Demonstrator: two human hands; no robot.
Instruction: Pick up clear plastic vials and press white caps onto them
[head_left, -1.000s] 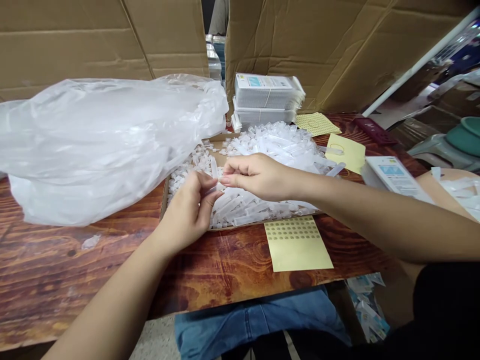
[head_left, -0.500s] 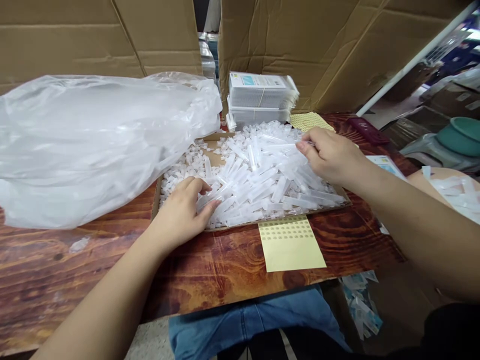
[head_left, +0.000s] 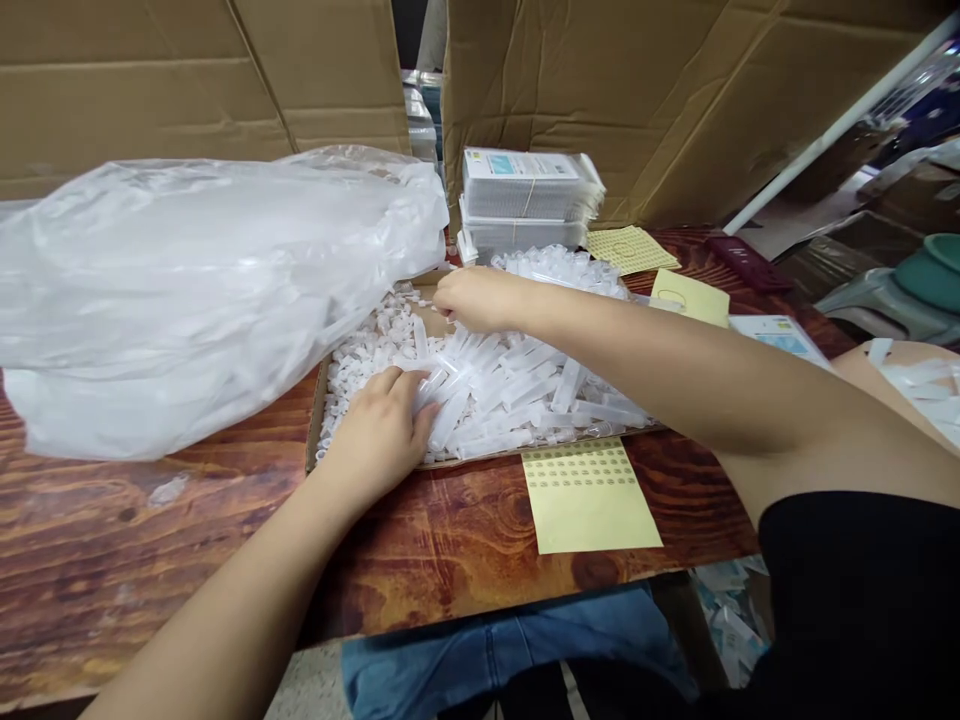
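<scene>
A shallow cardboard tray (head_left: 318, 420) holds a heap of clear plastic tubes (head_left: 517, 385) and, on its left side, many small white caps (head_left: 364, 345). My left hand (head_left: 382, 425) rests at the tray's front left edge, its thumb and curved fingers apart against the nearest tubes. Reaching across the heap, my right hand (head_left: 480, 298) is at the back left of the tray, close to the caps. Its fingers are bent down and pressed together; whatever lies between the fingertips is too small to make out. The right forearm covers part of the heap.
A large translucent plastic bag (head_left: 225, 290) lies left of the tray. Behind stand banded stacks of printed packs (head_left: 525, 190) against cardboard sheets (head_left: 600, 90). Yellow sticker sheets (head_left: 592, 515) lie in front and at the back right. A dark red object (head_left: 746, 262) is farther right.
My right hand has swung left from the right side of the tube heap to the back left of the tray. My left hand stays nearly in place.
</scene>
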